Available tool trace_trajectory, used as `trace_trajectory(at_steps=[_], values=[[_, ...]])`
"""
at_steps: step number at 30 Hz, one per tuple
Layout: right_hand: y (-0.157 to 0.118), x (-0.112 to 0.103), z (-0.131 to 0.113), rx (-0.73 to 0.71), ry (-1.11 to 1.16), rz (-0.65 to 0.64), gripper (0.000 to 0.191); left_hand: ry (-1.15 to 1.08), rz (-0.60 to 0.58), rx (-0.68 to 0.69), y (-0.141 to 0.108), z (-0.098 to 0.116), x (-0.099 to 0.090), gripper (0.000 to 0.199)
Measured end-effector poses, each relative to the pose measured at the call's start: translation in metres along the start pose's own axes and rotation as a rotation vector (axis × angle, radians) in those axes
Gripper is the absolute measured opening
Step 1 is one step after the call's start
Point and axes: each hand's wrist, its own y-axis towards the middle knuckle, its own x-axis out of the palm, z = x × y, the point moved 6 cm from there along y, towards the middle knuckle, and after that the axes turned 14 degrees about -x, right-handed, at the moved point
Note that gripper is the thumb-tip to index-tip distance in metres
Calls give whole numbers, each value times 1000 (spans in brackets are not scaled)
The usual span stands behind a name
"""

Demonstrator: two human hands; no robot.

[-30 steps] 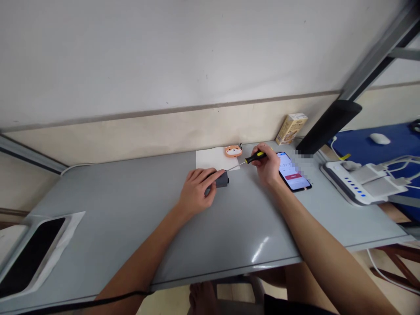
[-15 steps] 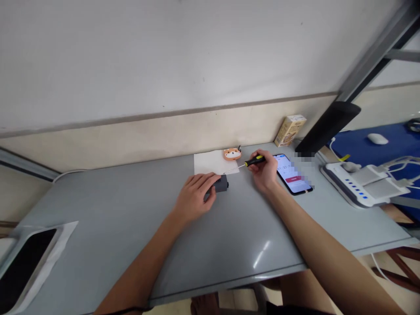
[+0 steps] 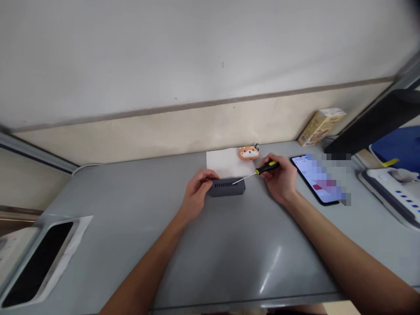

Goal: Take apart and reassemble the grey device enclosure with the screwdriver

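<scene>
Both of my hands are working close together just in front of me. My left hand (image 3: 197, 195) is curled partly closed, with its fingers pressing against the left end of a small dark gray box (image 3: 228, 187) and holding it steady on the desk (image 3: 249, 258). The box is lying on its long side between my hands, with a row of narrow slots facing me. My right hand (image 3: 279, 180) is closed around the yellow-and-black handle of a screwdriver (image 3: 267, 167), pinching it in the fingers and thumb. Its thin steel shaft is pointing left across the gap toward the box, and its tip is reaching the box's top edge near the slots, though I cannot tell whether it is touching. Just beyond the box, a sheet of white paper (image 3: 226, 162) is lying flat, and the box is overlapping its near edge. An orange dog-face charm (image 3: 248, 152) is sitting at the paper's far corner. Past my right hand, a phone (image 3: 315, 179) is lying face up with a lit, blurred screen, and a small cardboard carton (image 3: 321, 127) is leaning by the wall beyond it. Farther right, a white device with blue lights (image 3: 393, 201) is sitting at the desk's edge.
</scene>
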Motion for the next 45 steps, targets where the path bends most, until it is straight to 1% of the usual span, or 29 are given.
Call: trace_trajectory(at_steps=[4, 7, 9, 10, 12, 13, 14, 16, 18, 23, 26, 29, 34, 37, 39, 40, 42, 45], values=[[2, -5, -1, -3, -14, 40, 16, -1, -4, -46, 3, -6, 1, 19], [4, -7, -1, -1, -4, 47, 16, 15, -22, -42, 3, -3, -2, 17], [4, -7, -2, 0, 7, 51, 16, 49, -104, -26, 3, 2, -5, 16], [4, -7, -3, -3, 11, 54, 15, 79, -170, -24, 2, 5, -5, 18], [3, -7, -6, -9, 19, 59, 15, 149, -293, -41, 0, 6, -8, 27], [2, -7, -7, -13, 24, 63, 15, 177, -332, -64, 0, 6, -9, 32], [1, -8, -8, -14, 29, 69, 15, 191, -344, -88, 0, 4, -11, 34], [-1, -9, -10, -12, 38, 77, 15, 186, -320, -136, 1, 2, -14, 34], [-2, -10, -11, -23, 39, 70, 15, 156, -278, -160, 2, -1, -13, 33], [-2, -9, -11, -58, 8, 1, 19, 82, -229, -153, -2, -8, -1, 33], [-2, -9, -9, -62, -7, 6, 20, 39, -150, -154, -4, -16, -1, 33], [-4, -9, -9, -77, -12, 25, 22, 103, -62, -152, -4, -23, -5, 34], [-7, -8, -5, -122, -70, 34, 24, 202, -74, -117, -2, -27, -2, 33], [-7, -7, -2, -200, -158, -3, 27, 251, -50, -74, -2, -25, -1, 31], [-8, -6, -6, -307, -242, -39, 28, 279, -35, -63, -1, -25, 0, 32], [-9, -5, -12, -377, -285, -53, 29, 297, -23, -62, -1, -25, 0, 32], [-14, -1, -32, -540, -358, -60, 31, 350, -2, -57, -1, -25, 0, 32], [-30, 6, -67, -739, -401, -20, 34, 412, 19, -39, -1, -26, 1, 32]])
